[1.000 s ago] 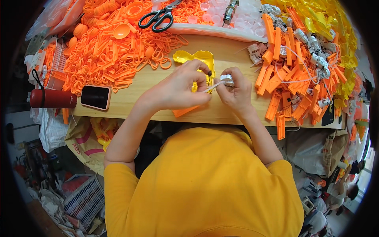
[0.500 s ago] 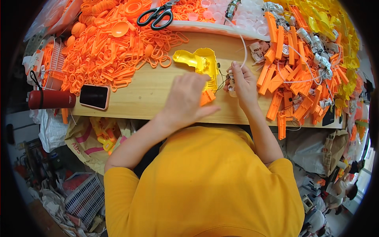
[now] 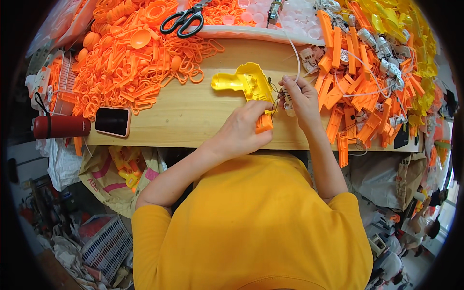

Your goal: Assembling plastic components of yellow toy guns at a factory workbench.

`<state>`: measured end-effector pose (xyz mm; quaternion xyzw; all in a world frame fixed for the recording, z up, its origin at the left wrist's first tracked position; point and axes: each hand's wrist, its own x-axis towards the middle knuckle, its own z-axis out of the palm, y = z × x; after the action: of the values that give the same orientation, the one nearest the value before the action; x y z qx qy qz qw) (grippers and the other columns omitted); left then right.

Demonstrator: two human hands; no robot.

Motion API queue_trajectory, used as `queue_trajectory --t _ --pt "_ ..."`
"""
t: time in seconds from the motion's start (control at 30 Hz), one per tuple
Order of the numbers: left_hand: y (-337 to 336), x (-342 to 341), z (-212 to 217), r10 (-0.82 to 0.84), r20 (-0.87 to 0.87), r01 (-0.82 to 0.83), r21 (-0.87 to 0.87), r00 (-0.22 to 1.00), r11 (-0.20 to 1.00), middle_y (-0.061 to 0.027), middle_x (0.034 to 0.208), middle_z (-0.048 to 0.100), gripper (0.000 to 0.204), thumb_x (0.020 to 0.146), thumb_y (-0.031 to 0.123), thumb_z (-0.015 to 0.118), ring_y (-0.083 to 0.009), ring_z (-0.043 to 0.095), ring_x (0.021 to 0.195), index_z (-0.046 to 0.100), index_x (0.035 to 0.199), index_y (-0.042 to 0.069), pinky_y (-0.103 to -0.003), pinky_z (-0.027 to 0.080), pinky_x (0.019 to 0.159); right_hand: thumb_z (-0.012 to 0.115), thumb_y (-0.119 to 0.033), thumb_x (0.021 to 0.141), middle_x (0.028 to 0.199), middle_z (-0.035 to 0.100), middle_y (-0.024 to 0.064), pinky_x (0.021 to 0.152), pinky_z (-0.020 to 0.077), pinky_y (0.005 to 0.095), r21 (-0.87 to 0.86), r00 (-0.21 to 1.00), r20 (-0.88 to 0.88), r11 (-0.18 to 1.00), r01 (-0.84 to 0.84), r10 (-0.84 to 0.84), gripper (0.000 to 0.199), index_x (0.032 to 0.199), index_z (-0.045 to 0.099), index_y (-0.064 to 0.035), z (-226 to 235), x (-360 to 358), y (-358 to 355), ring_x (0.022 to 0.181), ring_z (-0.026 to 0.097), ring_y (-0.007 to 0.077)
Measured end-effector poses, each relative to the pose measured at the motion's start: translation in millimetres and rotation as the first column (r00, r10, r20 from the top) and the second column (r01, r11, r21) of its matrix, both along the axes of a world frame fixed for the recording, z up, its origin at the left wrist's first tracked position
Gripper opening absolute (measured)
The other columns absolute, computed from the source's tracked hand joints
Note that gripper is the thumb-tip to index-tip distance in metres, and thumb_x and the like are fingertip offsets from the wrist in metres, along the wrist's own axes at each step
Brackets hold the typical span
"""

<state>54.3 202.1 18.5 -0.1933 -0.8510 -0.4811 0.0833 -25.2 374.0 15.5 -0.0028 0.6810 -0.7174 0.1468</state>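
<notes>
Two hands work on a yellow gun-shaped toy shell point(image 3: 249, 84) on a wooden table point(image 3: 193, 113).
Say the shell is the middle of a clock, with twelve away from the person: I see the left hand point(image 3: 245, 128) at six, thumb and fingers closed on an orange block point(image 3: 264, 123), hiding part of it and the shell's bottom end. The right hand point(image 3: 303, 99), at four, pinches a little white part point(image 3: 288, 101) and a bendy white tube point(image 3: 296, 53); the fingers cover so much that I can't tell the part's whole shape. Thin dark wires point(image 3: 275, 104) hang between shell and part, too tiny to see where they join. At twelve, a white tray point(image 3: 261, 34) runs out of my sight.
</notes>
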Motion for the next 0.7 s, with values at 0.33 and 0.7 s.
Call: queue_trajectory --t 0.33,0.7 --pt "-25.4 -23.2 30.8 0.0 0.242 0.02 -0.078 0.97 0.997 -0.0162 0.091 0.059 0.024 0.072 0.007 0.056 -0.0323 0.058 0.078 0.056 0.095 0.0 -0.039 0.048 0.071 0.06 -0.02 0.094 0.083 0.067 0.005 0.054 0.0476 0.0214 -0.028 0.968 -0.02 0.968 -0.25 0.25 0.018 0.094 0.065 -0.0023 2.3 0.2 5.9 0.063 0.058 0.0076" --pt "-21.7 -33.5 12.1 0.002 0.089 0.001 -0.034 0.996 0.999 -0.0145 0.086 0.067 0.027 0.079 0.003 0.066 -0.0239 0.066 0.074 0.066 0.106 0.001 -0.031 0.052 0.067 0.059 -0.019 0.094 0.086 0.068 0.0041 0.054 0.048 0.0216 -0.009 0.944 0.038 0.945 -0.327 0.327 0.018 0.094 0.065 -0.002 10.2 -0.2 6.5 0.062 0.058 0.0068"
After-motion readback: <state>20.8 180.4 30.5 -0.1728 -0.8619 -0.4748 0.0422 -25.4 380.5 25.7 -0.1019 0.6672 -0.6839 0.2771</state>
